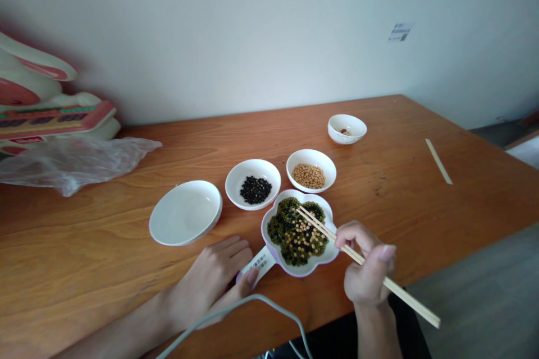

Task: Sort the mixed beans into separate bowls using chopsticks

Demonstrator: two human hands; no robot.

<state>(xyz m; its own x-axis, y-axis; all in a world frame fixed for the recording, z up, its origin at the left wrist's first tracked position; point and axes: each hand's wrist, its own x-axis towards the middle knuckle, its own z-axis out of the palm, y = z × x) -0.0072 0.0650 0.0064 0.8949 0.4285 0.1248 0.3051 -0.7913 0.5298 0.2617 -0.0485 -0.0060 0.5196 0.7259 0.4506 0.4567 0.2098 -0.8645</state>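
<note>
My left hand (225, 275) is closed around the white handle (261, 262) of a flower-shaped dish (329, 254). In the dish lie mixed green, black and tan beans (296, 230). Fingers of my right hand (368, 269) grip a pair of wooden chopsticks (404, 296), whose tips are close together over the beans, with no bean plainly between them. Just behind the dish stand a white bowl (233, 189) of black beans (255, 189) and another white bowl (332, 170) of tan soybeans (309, 176).
An empty white bowl (183, 216) tilts on the left. Farther back is a small bowl (346, 132) with brown bits. A paper strip (438, 161) lies on the right, a plastic bag (80, 160) and a rabbit-like toy (54, 106) at far left. A pale cable (252, 297) crosses in front.
</note>
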